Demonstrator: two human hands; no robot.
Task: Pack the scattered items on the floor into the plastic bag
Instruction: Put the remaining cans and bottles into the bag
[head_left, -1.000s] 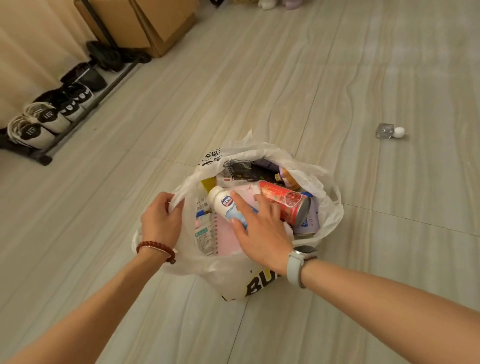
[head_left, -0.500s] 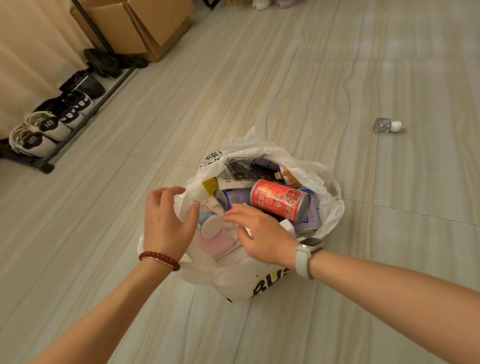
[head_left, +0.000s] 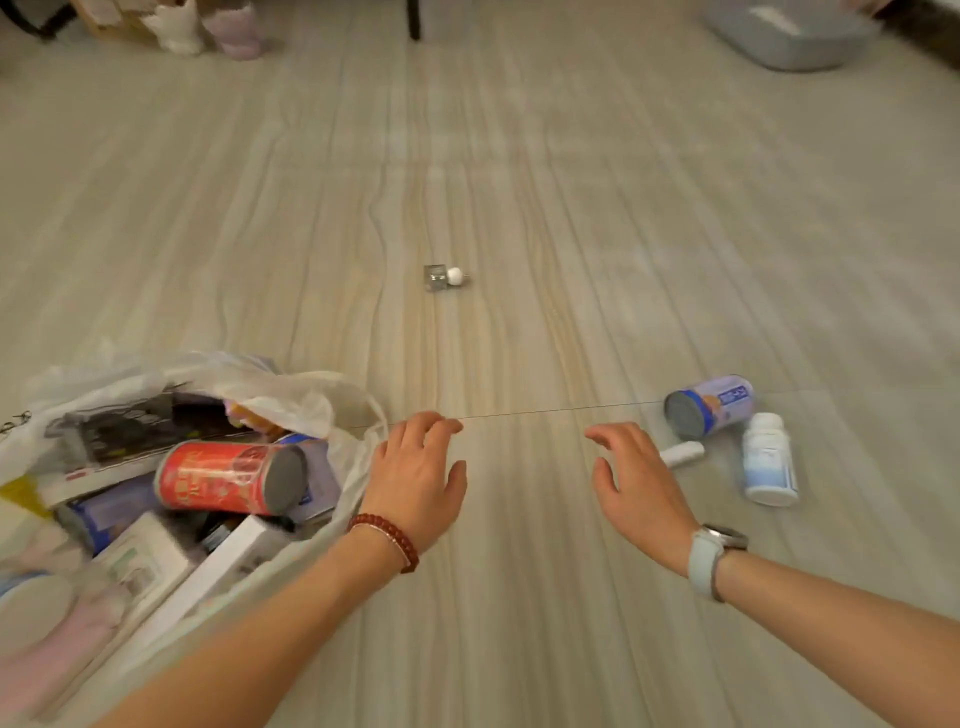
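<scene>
Both hands have come out of the crinkly white plastic bag (head_left: 291, 400). Now the left hand (head_left: 418, 478) and right hand (head_left: 636, 486) hover over the floor, fingers spread, holding nothing. Just past the right hand lie a purple can (head_left: 711, 405) and a white bottle (head_left: 768, 460).

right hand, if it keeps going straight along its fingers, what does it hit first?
Probably nothing nearby: the right hand points up-left of the small white tube and lavender can, over bare floor. Depth is unclear; a slight rightward drift would meet the tube.
</scene>
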